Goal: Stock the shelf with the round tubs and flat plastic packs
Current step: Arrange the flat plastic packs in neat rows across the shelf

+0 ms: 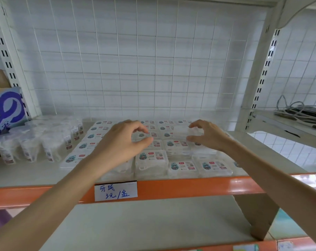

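Note:
Clear flat plastic packs (150, 160) with small printed labels lie in several rows, some of them stacked, across the middle of the shelf (189, 187). To their left stand the round clear tubs (32, 142) in a tight group. My left hand (124, 142) is over the middle packs with its fingers curled and thumb and forefinger close together; whether it grips a pack is unclear. Towards the right side of the rows, my right hand (207, 136) pinches the edge of a clear pack (192, 132) between thumb and forefinger.
A handwritten price label (115, 191) sticks to the orange shelf edge. A blue and white carton (5, 109) stands at the far left behind the tubs. Wire mesh (139, 60) backs the shelf. Grey cables (298, 111) lie on the neighbouring shelf at right. A lower shelf board (153, 223) is below.

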{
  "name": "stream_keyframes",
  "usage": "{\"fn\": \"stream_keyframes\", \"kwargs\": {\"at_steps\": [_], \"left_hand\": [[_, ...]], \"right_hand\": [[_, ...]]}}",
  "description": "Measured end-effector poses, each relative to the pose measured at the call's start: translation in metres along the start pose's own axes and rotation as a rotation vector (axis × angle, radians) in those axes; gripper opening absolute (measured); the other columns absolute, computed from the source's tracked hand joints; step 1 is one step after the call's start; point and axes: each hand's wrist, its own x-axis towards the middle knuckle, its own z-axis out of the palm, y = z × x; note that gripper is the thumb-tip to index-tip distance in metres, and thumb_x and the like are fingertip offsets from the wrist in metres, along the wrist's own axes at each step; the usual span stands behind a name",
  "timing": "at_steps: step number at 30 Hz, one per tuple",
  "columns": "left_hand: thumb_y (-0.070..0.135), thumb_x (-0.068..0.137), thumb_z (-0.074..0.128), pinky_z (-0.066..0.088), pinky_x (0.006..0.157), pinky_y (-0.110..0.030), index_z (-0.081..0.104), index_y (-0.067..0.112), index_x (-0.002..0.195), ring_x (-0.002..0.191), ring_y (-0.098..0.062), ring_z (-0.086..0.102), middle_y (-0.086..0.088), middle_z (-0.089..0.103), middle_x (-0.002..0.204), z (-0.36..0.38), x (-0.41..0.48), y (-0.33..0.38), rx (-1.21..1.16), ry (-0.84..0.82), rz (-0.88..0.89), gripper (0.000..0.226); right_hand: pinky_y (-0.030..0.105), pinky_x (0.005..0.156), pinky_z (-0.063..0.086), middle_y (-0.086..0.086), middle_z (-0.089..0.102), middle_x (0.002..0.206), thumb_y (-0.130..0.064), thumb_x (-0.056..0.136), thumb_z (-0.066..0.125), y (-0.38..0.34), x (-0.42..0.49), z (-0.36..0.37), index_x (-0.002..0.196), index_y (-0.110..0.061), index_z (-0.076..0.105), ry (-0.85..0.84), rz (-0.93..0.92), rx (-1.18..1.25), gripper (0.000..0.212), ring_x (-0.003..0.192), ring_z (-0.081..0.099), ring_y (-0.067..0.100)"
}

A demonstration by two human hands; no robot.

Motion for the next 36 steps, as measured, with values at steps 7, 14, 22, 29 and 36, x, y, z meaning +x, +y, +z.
{"fn": "stream_keyframes", "kwargs": {"at_steps": [7, 14, 22, 29, 36], "left_hand": [[0.040, 0.094, 0.060, 0.042, 0.073, -0.012, 0.062, 0.028, 0.115, 0.098, 0.008, 0.056, 0.017, 0.062, 0.109, 0.013, 0.026, 0.012, -0.207, -0.048, -0.117, 0.024], [0.051, 0.092, 0.059, 0.053, 0.087, -0.034, 0.057, 0.024, 0.123, 0.097, -0.010, 0.064, 0.006, 0.066, 0.110, 0.013, 0.040, 0.013, -0.466, -0.152, -0.373, 0.042], [0.012, 0.094, 0.064, 0.059, 0.068, -0.028, 0.061, 0.007, 0.121, 0.077, -0.021, 0.071, -0.014, 0.073, 0.101, 0.013, 0.037, 0.014, -0.823, -0.113, -0.420, 0.028], [0.012, 0.092, 0.066, 0.056, 0.092, -0.040, 0.060, 0.019, 0.122, 0.083, -0.022, 0.071, -0.007, 0.072, 0.094, 0.011, 0.033, 0.009, -0.806, -0.031, -0.324, 0.031], [0.050, 0.100, 0.044, 0.056, 0.082, -0.036, 0.066, 0.013, 0.107, 0.084, -0.024, 0.071, -0.008, 0.074, 0.094, 0.007, 0.034, 0.010, -0.814, -0.062, -0.436, 0.044]], "right_hand": [[0.021, 0.083, 0.045, -0.009, 0.059, 0.119, -0.038, 0.076, 0.083, -0.005, -0.008, 0.001, 0.125, -0.024, 0.057, 0.079, -0.044, 0.181, 0.057, 0.110, 0.056, 0.009], [0.003, 0.074, 0.041, -0.026, 0.057, 0.109, -0.034, 0.071, 0.087, -0.038, -0.032, -0.005, 0.115, -0.036, 0.056, 0.173, -0.224, 0.342, 0.054, 0.095, 0.050, -0.021], [0.015, 0.087, 0.047, -0.021, 0.059, 0.117, -0.048, 0.068, 0.084, -0.060, -0.039, 0.002, 0.124, -0.032, 0.056, 0.122, -0.236, 0.489, 0.064, 0.108, 0.055, -0.008], [0.029, 0.081, 0.053, -0.007, 0.071, 0.081, -0.029, 0.092, 0.067, -0.062, -0.034, -0.002, 0.108, -0.012, 0.073, -0.061, -0.040, 0.892, 0.024, 0.079, 0.065, 0.011], [0.026, 0.083, 0.053, 0.001, 0.076, 0.099, -0.013, 0.087, 0.072, -0.061, -0.037, -0.005, 0.113, -0.015, 0.068, 0.016, -0.164, 0.938, 0.026, 0.093, 0.069, 0.015]]}}
